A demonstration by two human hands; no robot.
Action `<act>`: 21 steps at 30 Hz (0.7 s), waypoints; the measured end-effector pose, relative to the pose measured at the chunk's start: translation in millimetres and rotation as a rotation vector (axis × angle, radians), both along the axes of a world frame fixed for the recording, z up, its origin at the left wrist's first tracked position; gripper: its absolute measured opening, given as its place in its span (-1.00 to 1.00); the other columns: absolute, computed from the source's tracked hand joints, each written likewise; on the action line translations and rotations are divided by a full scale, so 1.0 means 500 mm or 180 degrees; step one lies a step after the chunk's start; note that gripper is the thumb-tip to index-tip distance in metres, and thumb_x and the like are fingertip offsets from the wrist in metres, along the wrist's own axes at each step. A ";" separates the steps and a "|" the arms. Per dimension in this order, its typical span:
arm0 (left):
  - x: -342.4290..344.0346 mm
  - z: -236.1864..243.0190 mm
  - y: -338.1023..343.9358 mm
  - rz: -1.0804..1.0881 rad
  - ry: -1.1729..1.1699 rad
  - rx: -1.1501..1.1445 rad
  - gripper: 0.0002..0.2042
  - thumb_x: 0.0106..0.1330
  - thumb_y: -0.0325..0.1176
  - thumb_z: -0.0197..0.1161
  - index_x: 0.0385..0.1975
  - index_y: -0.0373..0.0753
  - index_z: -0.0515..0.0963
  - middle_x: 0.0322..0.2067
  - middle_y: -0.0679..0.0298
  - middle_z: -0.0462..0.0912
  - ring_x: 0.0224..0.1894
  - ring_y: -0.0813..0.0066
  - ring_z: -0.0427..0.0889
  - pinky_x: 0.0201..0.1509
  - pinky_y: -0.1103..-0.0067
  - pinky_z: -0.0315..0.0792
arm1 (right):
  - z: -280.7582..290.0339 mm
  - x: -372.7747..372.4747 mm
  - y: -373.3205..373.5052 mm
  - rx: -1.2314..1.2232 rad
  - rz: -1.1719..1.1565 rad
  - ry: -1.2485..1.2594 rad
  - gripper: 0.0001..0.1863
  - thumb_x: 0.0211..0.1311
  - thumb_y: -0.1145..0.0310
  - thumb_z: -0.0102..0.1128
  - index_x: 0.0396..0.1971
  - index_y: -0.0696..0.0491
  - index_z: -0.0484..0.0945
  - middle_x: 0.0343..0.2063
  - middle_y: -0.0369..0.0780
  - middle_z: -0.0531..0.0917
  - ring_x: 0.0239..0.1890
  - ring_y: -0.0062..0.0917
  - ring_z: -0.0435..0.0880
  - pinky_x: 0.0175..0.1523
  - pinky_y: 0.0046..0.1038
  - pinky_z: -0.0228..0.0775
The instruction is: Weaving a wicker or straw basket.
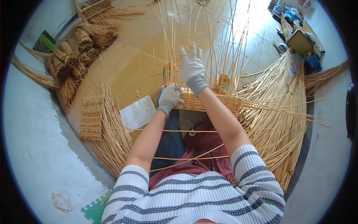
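Gloved left hand (170,98) grips the near left end of a wicker piece (192,103), which lies across in front of the wearer's lap; gloved right hand (192,71) rises just above it, fingers spread, among upright canes (173,72); a white sheet (138,112) and woven panel (92,118) lie to the left, loose canes (278,123) fan out right; bundles (74,56) line the far left wall.
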State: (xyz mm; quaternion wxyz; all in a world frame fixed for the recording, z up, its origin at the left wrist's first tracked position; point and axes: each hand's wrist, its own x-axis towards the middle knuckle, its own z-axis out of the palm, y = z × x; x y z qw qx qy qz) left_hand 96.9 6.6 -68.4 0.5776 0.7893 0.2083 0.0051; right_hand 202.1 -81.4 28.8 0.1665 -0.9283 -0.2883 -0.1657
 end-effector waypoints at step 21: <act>0.001 0.072 -0.044 0.0922 0.0016 -0.0869 -0.65 0.24 -0.16 0.49 -0.44 -0.17 0.40 -0.74 0.37 0.44 -0.85 0.61 0.36 -0.86 0.58 0.19 | -0.098 -0.198 -0.245 0.3770 0.0886 0.2389 -0.87 0.50 0.32 0.08 -0.06 -0.04 0.55 -0.31 -0.25 0.72 -0.35 -0.59 0.72 -0.51 -0.58 0.52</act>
